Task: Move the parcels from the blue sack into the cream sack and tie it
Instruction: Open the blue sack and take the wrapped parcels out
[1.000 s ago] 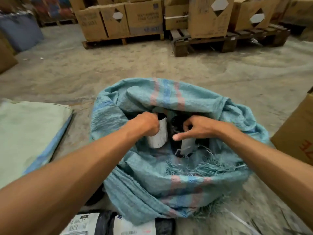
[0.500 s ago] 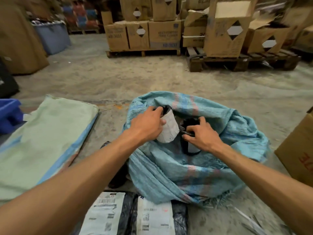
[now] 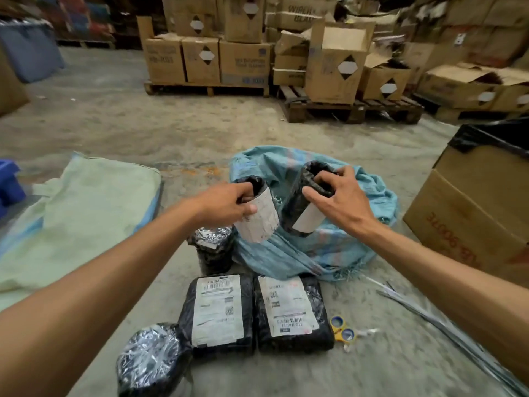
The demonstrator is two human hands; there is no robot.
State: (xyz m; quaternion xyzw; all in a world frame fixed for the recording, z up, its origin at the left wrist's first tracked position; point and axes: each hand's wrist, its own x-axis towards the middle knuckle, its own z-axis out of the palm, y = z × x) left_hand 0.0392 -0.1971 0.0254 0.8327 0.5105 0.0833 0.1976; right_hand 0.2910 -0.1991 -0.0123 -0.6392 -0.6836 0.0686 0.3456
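The cream sack (image 3: pixel 86 213) lies flat on the floor at left. The left hand (image 3: pixel 226 202) grips a labelled parcel (image 3: pixel 257 216), fingers curled over its top; the right hand (image 3: pixel 337 196) pinches a black parcel (image 3: pixel 306 207) above the blue sack (image 3: pixel 357 242).
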